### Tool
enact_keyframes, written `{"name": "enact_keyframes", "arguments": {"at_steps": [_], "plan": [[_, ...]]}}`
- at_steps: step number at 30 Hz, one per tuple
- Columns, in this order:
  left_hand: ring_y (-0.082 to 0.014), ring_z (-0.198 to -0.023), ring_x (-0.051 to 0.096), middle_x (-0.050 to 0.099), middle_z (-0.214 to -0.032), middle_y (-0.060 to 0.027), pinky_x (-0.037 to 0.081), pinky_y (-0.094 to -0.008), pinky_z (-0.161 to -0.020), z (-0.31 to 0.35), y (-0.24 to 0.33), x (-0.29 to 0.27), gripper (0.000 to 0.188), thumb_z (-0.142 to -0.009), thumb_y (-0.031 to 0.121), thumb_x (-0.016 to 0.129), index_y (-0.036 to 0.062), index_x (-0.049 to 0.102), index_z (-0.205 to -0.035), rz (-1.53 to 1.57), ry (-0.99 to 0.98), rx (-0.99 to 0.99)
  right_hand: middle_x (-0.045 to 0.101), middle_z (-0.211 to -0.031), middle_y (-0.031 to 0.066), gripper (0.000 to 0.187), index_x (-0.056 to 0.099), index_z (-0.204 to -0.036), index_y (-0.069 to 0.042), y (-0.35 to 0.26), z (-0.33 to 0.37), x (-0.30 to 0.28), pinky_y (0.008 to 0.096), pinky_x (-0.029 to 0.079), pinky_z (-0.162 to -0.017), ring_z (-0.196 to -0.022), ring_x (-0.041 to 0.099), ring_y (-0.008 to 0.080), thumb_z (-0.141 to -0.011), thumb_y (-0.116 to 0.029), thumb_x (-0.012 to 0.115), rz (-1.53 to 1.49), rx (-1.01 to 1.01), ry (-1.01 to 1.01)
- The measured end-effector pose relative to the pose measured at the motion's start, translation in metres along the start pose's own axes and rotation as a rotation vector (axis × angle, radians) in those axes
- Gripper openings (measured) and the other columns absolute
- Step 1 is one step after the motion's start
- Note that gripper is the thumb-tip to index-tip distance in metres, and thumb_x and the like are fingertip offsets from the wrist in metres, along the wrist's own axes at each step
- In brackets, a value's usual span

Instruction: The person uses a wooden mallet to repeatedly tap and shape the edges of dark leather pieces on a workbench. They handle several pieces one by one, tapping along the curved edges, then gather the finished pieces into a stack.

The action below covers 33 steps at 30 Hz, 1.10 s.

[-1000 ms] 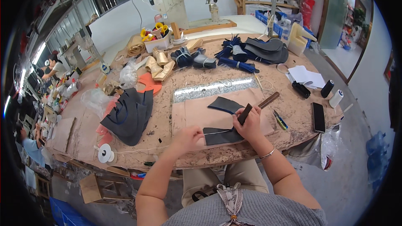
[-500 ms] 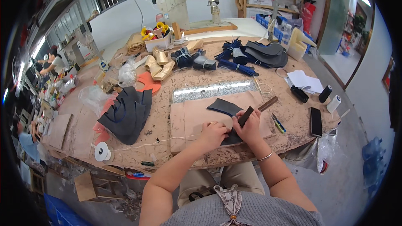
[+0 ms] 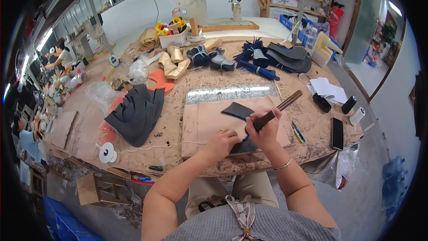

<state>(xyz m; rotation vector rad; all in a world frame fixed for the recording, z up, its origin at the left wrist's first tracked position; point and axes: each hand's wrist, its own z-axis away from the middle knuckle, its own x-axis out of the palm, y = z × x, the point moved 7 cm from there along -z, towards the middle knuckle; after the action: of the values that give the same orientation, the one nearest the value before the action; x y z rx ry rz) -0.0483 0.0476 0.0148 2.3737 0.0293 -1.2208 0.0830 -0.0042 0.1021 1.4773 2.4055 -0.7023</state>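
My right hand (image 3: 266, 134) is closed round a dark brown hammer (image 3: 290, 100), its wooden handle pointing away to the upper right. The hammer is over the near edge of a dark grey shoe-upper piece (image 3: 245, 147), partly covered by both hands. My left hand (image 3: 221, 144) presses bent fingers onto that piece; a bit of blue edge shows by the fingertips. Just beyond lies another dark grey piece (image 3: 236, 110) with a blue edge. Both rest on a pinkish-tan board (image 3: 205, 116); whether the two dark pieces join is hidden.
Left of the board lie stacked dark uppers (image 3: 136, 116) and a white thread spool (image 3: 107, 152). To the right are snips (image 3: 298, 133), a phone (image 3: 337, 134) and thread cones (image 3: 356, 116). Bundled pieces (image 3: 256, 58) and a sewing machine (image 3: 205, 0) stand farther back.
My right hand has lifted slightly and tilted the hammer, whose handle now reaches farther up and right. My left hand has shifted a little left. The whole view has moved slightly.
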Motion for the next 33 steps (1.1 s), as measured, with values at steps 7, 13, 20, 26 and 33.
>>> {"name": "enact_keyframes", "arguments": {"at_steps": [7,13,20,26,33], "plan": [[-0.0298,-0.09,0.063,0.065,-0.09,-0.0078,0.051,-0.0409,-0.081,-0.002,-0.005,0.007,0.007,-0.08,0.002,0.068,0.0069,0.07,-0.084,0.177,0.082,-0.236,0.064,-0.077,0.0036,0.014,0.063,-0.078,-0.01,0.022,0.012,0.003,0.0406,0.039,-0.083,-0.077,0.06,0.0264,-0.074,-0.012,0.076,-0.014,0.046,-0.103],[-0.0298,-0.087,0.065,0.067,-0.088,-0.0087,0.049,-0.0407,-0.083,-0.021,0.015,0.028,0.003,-0.08,0.005,0.07,0.0068,0.07,-0.082,0.147,0.107,-0.308,0.063,-0.072,0.0022,0.012,0.063,-0.078,-0.009,0.04,0.031,0.003,0.0393,0.038,-0.083,-0.075,0.059,0.0253,-0.076,-0.011,0.074,0.055,0.089,-0.043],[-0.0299,-0.085,0.065,0.067,-0.087,-0.009,0.051,-0.04,-0.08,-0.016,-0.003,0.021,0.006,-0.079,0.003,0.07,0.0062,0.07,-0.084,0.25,0.036,-0.188,0.062,-0.069,0.0015,0.015,0.063,-0.08,-0.01,0.027,0.013,-0.024,0.0385,0.038,-0.084,-0.071,0.059,0.0255,-0.075,-0.014,0.077,0.121,0.035,-0.018],[-0.03,-0.086,0.064,0.066,-0.088,-0.0086,0.05,-0.0401,-0.08,-0.018,-0.009,0.018,0.007,-0.078,0.004,0.072,0.0072,0.07,-0.084,0.28,0.027,-0.129,0.061,-0.069,0.0021,0.017,0.063,-0.08,-0.011,0.042,0.024,-0.001,0.0402,0.038,-0.081,-0.072,0.058,0.0243,-0.071,-0.013,0.077,-0.056,0.057,-0.1],[-0.0294,-0.087,0.062,0.065,-0.089,-0.0067,0.05,-0.0405,-0.079,-0.012,-0.005,0.017,0.006,-0.081,0.01,0.071,0.0097,0.068,-0.086,0.161,0.068,-0.077,0.061,-0.071,0.0008,0.016,0.063,-0.079,-0.012,0.029,0.031,0.009,0.0391,0.038,-0.082,-0.07,0.058,0.0251,-0.071,-0.01,0.077,-0.11,0.025,-0.063]]}}
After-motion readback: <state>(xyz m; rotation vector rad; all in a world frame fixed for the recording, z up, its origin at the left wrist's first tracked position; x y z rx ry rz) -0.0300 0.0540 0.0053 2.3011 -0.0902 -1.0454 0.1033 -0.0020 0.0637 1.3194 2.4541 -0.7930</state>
